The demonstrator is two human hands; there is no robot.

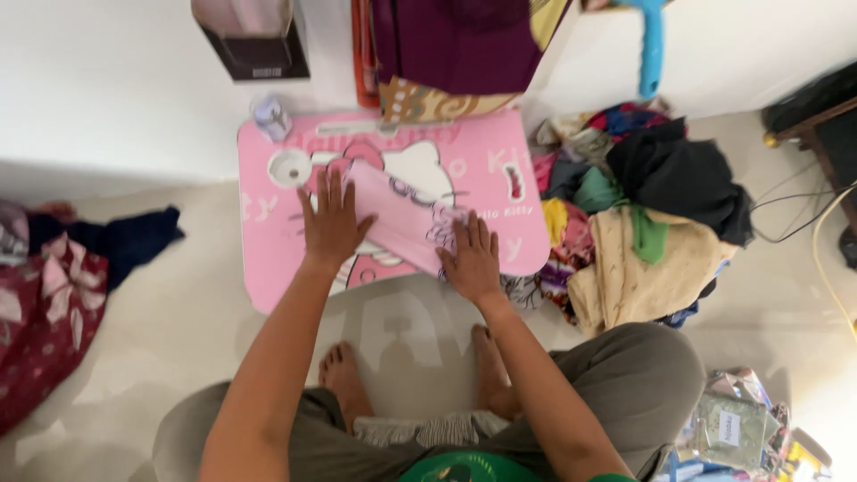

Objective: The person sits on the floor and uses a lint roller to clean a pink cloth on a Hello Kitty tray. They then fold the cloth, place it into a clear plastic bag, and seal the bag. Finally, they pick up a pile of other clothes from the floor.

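Both palms flat, fingers spread: left hand (332,223) and right hand (470,259) press a folded pink cloth (403,220) mid pink lap table (500,170), toward its near edge. Cloth probably light, limp; lift by folded edges.

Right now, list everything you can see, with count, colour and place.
lap table: one, pink with cartoon cat print, on floor ahead
folded cloth: one, pink, on the table under both hands
clothes pile: one, mixed colours, right of table
patterned cloth: one, dark red, floor at left
dark garment: one, navy, floor at left
packets: several, lower right
left hand: flat on cloth
right hand: flat on cloth
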